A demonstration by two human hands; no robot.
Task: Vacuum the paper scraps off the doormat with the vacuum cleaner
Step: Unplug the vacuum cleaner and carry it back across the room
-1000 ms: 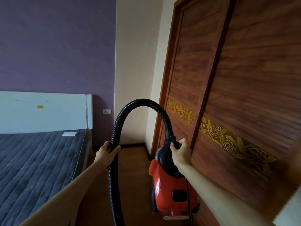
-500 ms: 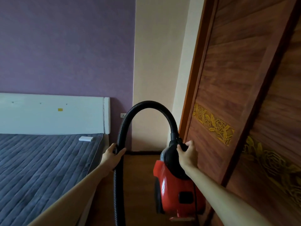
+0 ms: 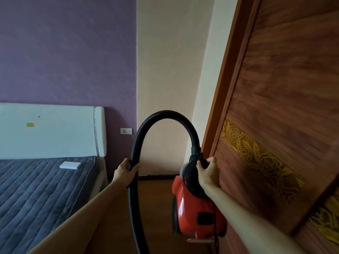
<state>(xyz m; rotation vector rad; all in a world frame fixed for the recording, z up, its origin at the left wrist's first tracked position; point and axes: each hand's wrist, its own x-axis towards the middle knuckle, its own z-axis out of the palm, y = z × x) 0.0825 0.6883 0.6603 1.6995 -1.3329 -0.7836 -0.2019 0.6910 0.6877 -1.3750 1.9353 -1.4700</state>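
The view has swung left, wardrobe sliding aside; right hand (image 3: pixel 207 173) grips the vacuum cleaner (image 3: pixel 197 208) handle, left hand (image 3: pixel 125 172) clasps the hose (image 3: pixel 139 136) beside it; doormat unseen.

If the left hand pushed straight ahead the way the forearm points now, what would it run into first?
Beyond the black hose that the left hand grips, probably the cream wall in the corner ahead, near the baseboard. Nothing else shows in that line, though depth is hard to judge. The bed stays off to the left.

Glossy red plastic vac (image 3: pixel 192 213), ribbed hose (image 3: pixel 165 114)
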